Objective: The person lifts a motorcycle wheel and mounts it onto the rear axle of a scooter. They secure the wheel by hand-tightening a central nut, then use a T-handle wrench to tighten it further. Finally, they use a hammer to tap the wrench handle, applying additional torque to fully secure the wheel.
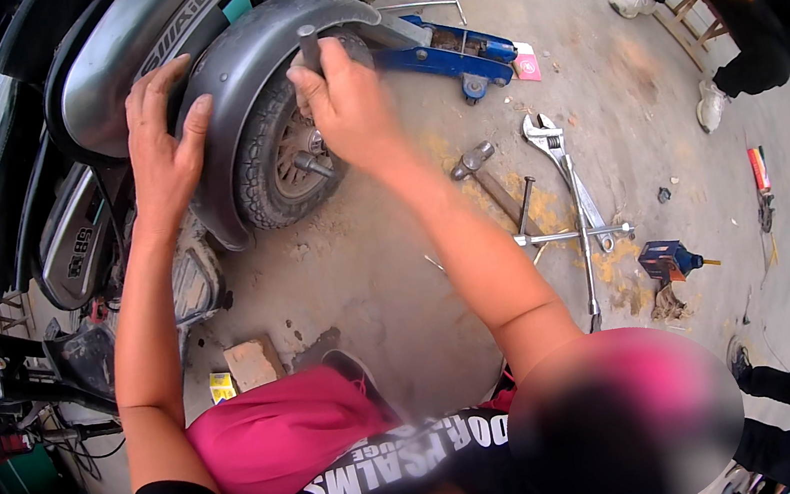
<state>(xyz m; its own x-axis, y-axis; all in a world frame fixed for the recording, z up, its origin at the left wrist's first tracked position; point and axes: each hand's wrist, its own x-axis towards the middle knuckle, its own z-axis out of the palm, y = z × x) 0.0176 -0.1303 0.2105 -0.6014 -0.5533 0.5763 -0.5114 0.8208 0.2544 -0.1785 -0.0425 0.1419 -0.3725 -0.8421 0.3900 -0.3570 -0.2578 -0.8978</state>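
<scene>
The wheel (265,169), with a knobbly dirty tyre, sits under a grey fender (221,120) of a silver-grey vehicle (114,79). My left hand (164,148) is open, fingers spread, against the fender and the body panel beside it. My right hand (350,107) is closed round a dark, round-ended rod-like tool (309,45) held in front of the wheel. Below that fist a short metal cylinder (313,164) stands out by the hub; whether it belongs to the tool, I cannot tell. The fist hides part of the rim.
Right of the wheel are a blue floor jack (450,59) and a T-handled wrench (457,4). A hammer (498,187), adjustable wrench (564,157), cross wrench (587,260) and dark bottle (670,261) lie on the ground. A brick (252,364) lies near my leg. A person (735,7) sits far right.
</scene>
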